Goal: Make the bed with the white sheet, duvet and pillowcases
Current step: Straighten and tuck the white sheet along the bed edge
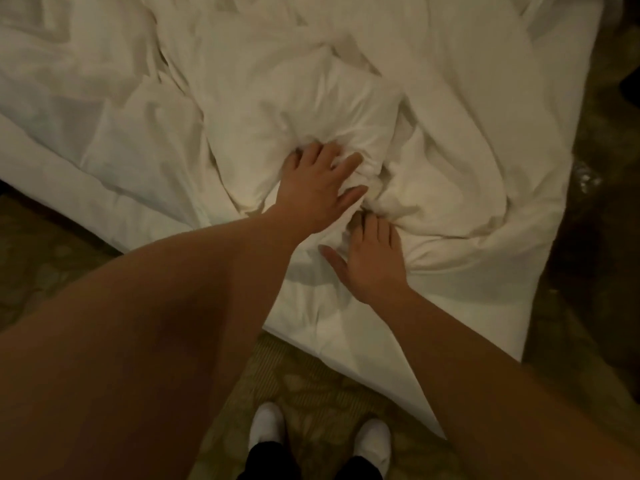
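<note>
Both bare forearms reach over the carpet. Left hand grips bunched white bedding on the bed; right hand presses flat just beside it.

A patterned carpet in dull olive and tan covers the floor around the bed's corner, its leafy motif showing faintly in the dim, warm light. To the right the carpet falls into deep shadow, where something glossy catches a few small glints
</note>
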